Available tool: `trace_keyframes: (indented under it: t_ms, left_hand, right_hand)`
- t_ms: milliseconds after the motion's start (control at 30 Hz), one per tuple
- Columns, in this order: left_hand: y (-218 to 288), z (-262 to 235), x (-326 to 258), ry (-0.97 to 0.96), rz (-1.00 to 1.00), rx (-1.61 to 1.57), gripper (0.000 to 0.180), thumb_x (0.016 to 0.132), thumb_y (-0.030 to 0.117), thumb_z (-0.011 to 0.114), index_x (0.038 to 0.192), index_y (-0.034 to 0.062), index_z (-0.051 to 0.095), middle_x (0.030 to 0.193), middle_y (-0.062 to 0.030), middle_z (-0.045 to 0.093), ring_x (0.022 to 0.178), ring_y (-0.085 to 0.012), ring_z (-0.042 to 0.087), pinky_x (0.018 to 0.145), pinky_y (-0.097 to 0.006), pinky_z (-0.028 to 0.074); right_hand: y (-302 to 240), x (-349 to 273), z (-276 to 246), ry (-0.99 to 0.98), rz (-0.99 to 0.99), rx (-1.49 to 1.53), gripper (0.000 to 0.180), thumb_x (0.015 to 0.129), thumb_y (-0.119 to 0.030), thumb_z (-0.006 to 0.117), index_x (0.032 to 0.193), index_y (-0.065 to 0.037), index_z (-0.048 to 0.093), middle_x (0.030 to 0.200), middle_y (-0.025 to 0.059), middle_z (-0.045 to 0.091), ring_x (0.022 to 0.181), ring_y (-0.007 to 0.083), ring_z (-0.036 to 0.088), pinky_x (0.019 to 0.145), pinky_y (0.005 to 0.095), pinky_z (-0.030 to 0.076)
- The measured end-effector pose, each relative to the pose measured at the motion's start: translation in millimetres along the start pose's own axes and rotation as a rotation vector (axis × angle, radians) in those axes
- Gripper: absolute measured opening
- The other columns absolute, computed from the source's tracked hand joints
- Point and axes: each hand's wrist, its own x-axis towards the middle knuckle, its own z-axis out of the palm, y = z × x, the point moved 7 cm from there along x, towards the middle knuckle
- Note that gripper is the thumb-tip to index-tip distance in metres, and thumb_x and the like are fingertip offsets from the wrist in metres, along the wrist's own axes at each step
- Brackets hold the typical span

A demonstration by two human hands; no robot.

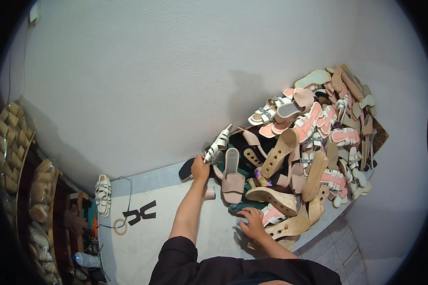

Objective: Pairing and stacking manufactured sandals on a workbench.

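Observation:
My left hand [200,168] reaches to the back edge of the table and is closed at the lower end of a white strappy sandal [218,145], which is tilted upward. A black sole-shaped piece [187,171] lies beside that hand. My right hand [253,223] is at the near edge of the shoe heap with its fingers apart, beside a dark green shoe [242,207] and a white-and-pink sandal [273,215]. Between the hands, a pale pink slide [232,183] leans on the heap. Wooden shoe lasts [272,198] lie among the footwear.
The large heap of sandals, soles and lasts fills the table's right side against the wall. A pair of white sandals [103,195], black cut pieces [141,212] and a tape roll [121,226] lie at left. Shelves with wrapped goods [39,218] stand further left, beside a plastic bottle [87,260].

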Motion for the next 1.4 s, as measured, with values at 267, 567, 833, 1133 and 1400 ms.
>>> trace_keyframes:
  t_ms: [267,567,833,1133,1400]
  left_hand:
    - [-36.2,-94.0,-120.9,-0.02,0.004,-0.511,0.037,0.067,0.013,0.075,0.094,0.0031,0.052,0.086,-0.01,0.063,0.08,-0.0175,0.059,0.073,-0.03,0.046]
    - [-14.0,-141.7,-276.3,-0.314,-0.107,-0.605,0.037,0.067,0.01,0.077,0.093,0.0023,0.053,0.083,-0.0051,0.061,0.075,-0.0115,0.055,0.07,-0.026,0.046]
    - [33.1,-151.9,-305.6,-0.467,0.081,-0.631,0.054,0.062,0.026,0.081,0.1,0.0023,0.052,0.091,-0.009,0.06,0.08,-0.0169,0.057,0.073,-0.03,0.046]
    - [58.7,-149.2,-316.4,-0.57,0.204,-0.781,0.051,0.092,0.045,0.04,0.106,-0.0016,0.053,0.099,-0.0139,0.053,0.096,-0.0244,0.052,0.087,-0.032,0.039]
    - [37.9,-141.0,-325.5,-0.733,-0.076,-0.927,0.059,0.091,0.051,0.039,0.119,-0.0007,0.047,0.109,-0.0109,0.055,0.101,-0.0165,0.051,0.089,-0.03,0.038]
  right_hand:
    - [-17.1,5.9,-9.8,0.138,0.029,0.2,0.041,0.07,-0.017,0.063,0.109,-0.007,0.053,0.105,0.0113,0.053,0.102,0.0275,0.047,0.091,0.0384,0.031]
    - [-21.6,35.1,-48.5,0.415,0.069,1.027,0.069,0.088,-0.038,0.046,0.14,-0.011,0.01,0.128,0.0145,0.038,0.115,0.0232,0.041,0.098,0.0333,0.03]
    - [-24.4,14.3,-71.9,0.519,0.21,1.194,0.021,0.095,-0.023,0.04,0.1,-0.005,0.05,0.085,0.0016,0.055,0.076,0.0082,0.051,0.072,0.0216,0.04]
    - [-46.1,7.3,-84.0,0.423,0.243,1.231,0.023,0.097,-0.026,0.036,0.102,-0.007,0.048,0.089,0.0021,0.056,0.082,0.0087,0.054,0.074,0.0233,0.043]
    - [-62.2,15.1,-81.1,0.294,0.123,1.075,0.026,0.096,-0.03,0.039,0.101,-0.006,0.047,0.088,0.0023,0.053,0.08,0.0085,0.05,0.074,0.023,0.041]
